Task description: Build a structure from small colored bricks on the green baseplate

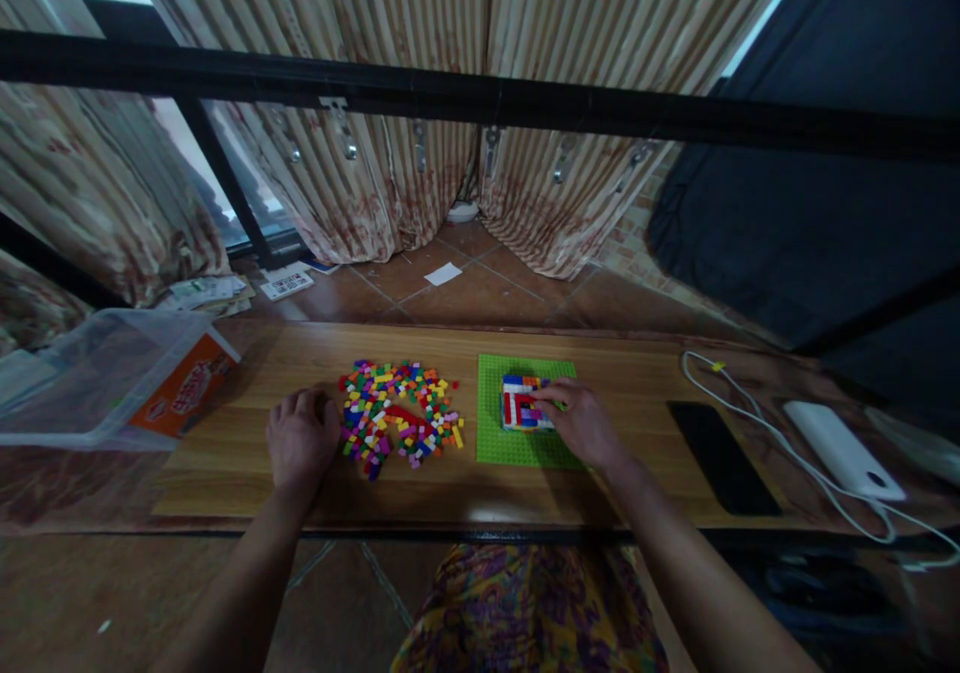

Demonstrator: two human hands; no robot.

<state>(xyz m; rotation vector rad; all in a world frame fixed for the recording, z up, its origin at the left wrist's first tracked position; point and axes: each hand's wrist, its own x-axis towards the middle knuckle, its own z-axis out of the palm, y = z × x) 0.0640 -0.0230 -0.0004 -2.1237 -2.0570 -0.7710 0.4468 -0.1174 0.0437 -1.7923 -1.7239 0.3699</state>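
Green studded plastic makes up the baseplate [491,443] under your right fingers, and the small brick build [517,408] of white, red, blue and orange pieces sits on it, just beneath and to the left of those fingertips. Your right hand [585,423] comes in from the side, thumb and index tips drawn close together over the build; whether a brick is pinched between them, you cannot tell from here. That low approach probably keeps your palm off the rows and leaves their left part in sight.

Your left hand [300,438] rests with its fingers loosely curled, thumb apart from them and no brick visible in the grip. The loose brick pile [360,403] lies just beside that thumb, between your two hands, likely so that either set of fingers can reach it easily. Its pieces are spread thinly enough for many colours to show.

The wood-grain tabletop [247,473] carries all this, with a dull shine on its near part. Beyond your left fingers stands a clear plastic bin [112,333] with an orange label [187,388]. Well to the right of your right fingers lie a dark flat slab [724,458], a white block-shaped device [844,448] and a looping white cable [757,403]. Ahead of both hands, striped curtains [420,13] hang down to a tiled floor [472,303], where a slip of paper [443,274] lies, and a black bar [450,90] crosses the view.
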